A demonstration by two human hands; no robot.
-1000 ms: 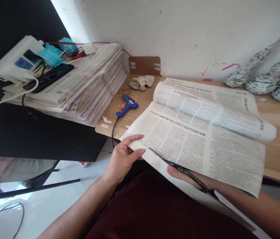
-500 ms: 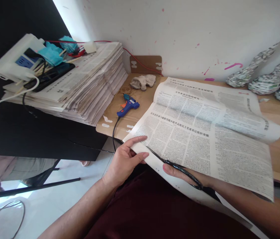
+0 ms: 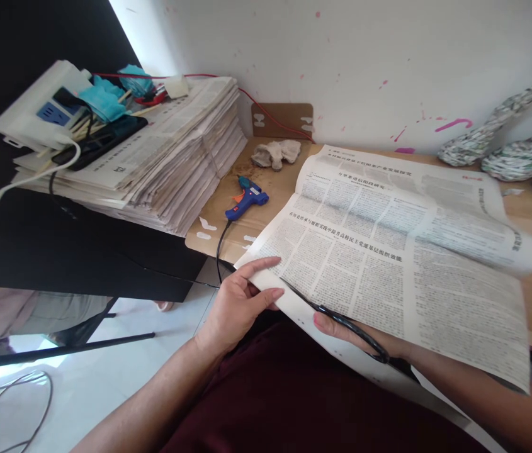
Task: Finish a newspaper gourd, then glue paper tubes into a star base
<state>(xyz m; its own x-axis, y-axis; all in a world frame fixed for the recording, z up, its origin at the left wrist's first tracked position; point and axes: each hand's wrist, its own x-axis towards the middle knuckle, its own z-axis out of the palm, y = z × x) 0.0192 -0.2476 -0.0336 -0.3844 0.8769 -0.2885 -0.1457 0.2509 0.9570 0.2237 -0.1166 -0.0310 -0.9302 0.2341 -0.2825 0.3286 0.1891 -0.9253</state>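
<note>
A newspaper sheet (image 3: 379,251) lies over the table's front edge, with a curled fold on its right side. My left hand (image 3: 247,302) pinches the sheet's near left edge between thumb and fingers. Black-handled scissors (image 3: 350,327) sit in my right hand (image 3: 341,327), partly under the paper. Their blade runs toward my left hand along a slit, just right of my left thumb. A strip of paper (image 3: 322,340) hangs on the near side of the cut, above my dark red clothing. Most of my right fingers are hidden below the sheet.
A blue hot glue gun (image 3: 248,200) and a whitish glove-like cloth (image 3: 276,155) rest on cardboard (image 3: 209,226). Left stands a tall newspaper stack (image 3: 190,157) bearing a power strip (image 3: 43,113) and a phone (image 3: 105,141). Woven paper pieces (image 3: 515,154) stand at the back right.
The view has shifted slightly, so the table things appear a little further right. My hands keep their holds; the scissors look almost unchanged in the slit.
</note>
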